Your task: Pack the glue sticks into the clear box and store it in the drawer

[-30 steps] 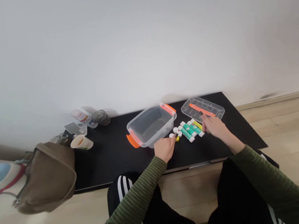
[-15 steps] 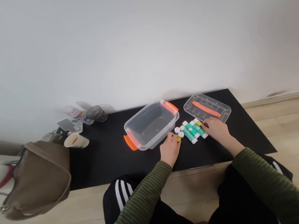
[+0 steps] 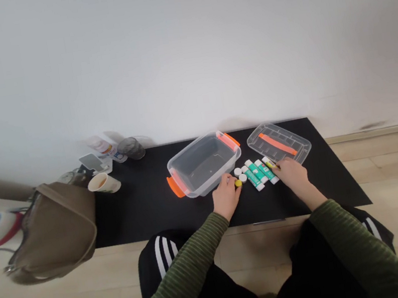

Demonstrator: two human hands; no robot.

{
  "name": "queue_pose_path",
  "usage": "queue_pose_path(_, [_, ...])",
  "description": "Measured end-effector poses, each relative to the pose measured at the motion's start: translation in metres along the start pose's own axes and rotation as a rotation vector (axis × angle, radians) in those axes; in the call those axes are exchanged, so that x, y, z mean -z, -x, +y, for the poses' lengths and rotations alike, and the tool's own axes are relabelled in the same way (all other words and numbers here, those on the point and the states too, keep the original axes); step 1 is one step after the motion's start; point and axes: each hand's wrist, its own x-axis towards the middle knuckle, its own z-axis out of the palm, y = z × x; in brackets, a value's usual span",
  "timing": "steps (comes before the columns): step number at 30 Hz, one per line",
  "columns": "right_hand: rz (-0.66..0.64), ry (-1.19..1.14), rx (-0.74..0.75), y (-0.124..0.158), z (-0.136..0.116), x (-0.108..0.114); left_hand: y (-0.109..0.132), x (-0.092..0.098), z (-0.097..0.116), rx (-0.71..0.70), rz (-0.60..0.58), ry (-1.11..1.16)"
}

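Observation:
My left hand (image 3: 227, 198) is closed around a small item with a round yellow end (image 3: 238, 183); the rest of it is hidden by the fingers. Right beside it are two white round caps (image 3: 242, 178). Several green-and-white glue sticks (image 3: 256, 172) lie side by side on the black table (image 3: 145, 214). At their right end, my right hand (image 3: 293, 175) pinches a small yellow-and-white tube (image 3: 269, 163), partly covered by the fingertips. Behind my left hand stands a clear plastic box (image 3: 205, 187) with orange latches, nothing inside it.
The box's clear lid (image 3: 299, 145) with an orange handle lies behind my right hand. To the left are a paper cup (image 3: 108, 185) with a drink, a mesh pot (image 3: 132, 149), a spray can (image 3: 104, 147), a white device (image 3: 93, 162) and a brown bag (image 3: 59, 228).
The yellow-and-white tube in my right hand has turned, and more of it shows. The yellow end in my left hand shows more fully. The whole view has shifted slightly.

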Motion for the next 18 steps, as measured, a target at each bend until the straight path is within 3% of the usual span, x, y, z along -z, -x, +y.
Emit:
queue_pose_path(4, [0.028,-0.032,-0.016,0.002,0.003,0.002,0.001,0.007,0.001,0.022,0.051,0.130])
queue_pose_path(8, [0.199,-0.147,0.016,0.013,0.004,0.009,0.000,0.010,0.001,0.035,0.151,0.410])
queue_pose_path(13, [0.215,-0.483,0.155,0.038,-0.009,0.010,-0.006,0.001,0.001,0.145,0.173,1.084])
queue_pose_path(18, [0.102,-0.780,0.306,0.057,-0.030,0.000,-0.006,0.000,0.005,0.251,0.061,1.652])
